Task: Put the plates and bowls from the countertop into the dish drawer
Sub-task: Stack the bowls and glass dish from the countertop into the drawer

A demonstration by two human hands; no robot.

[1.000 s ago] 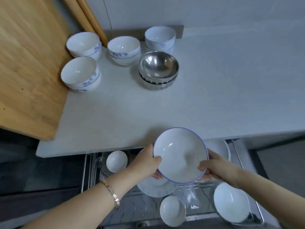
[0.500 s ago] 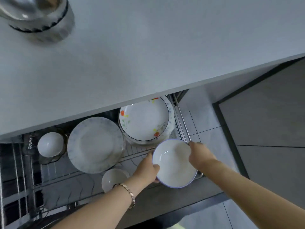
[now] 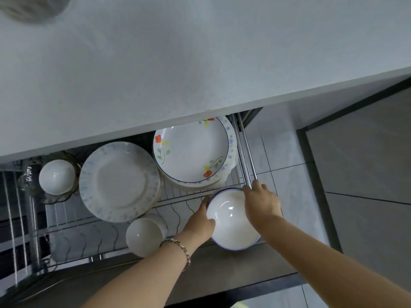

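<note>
A white bowl with a blue rim [image 3: 231, 221] sits low in the front right corner of the open wire dish drawer [image 3: 182, 196]. My left hand [image 3: 200, 223] grips its left rim and my right hand [image 3: 262, 203] holds its right rim. Behind it lies a flowered plate [image 3: 191, 152] on a stack. To the left lies a pale blue-patterned plate [image 3: 120, 181]. A small white bowl [image 3: 144, 236] sits at the front and another [image 3: 56, 176] at the far left.
The grey countertop [image 3: 178, 63] overhangs the back of the drawer. A blurred steel bowl [image 3: 33, 7] shows at its top left corner. The drawer's metal side rail [image 3: 246, 152] runs beside my right hand. Tiled floor [image 3: 367, 174] lies to the right.
Both hands carried the blue-rimmed bowl from above the counter edge down into the drawer's front right corner. The view tilted down toward the drawer.
</note>
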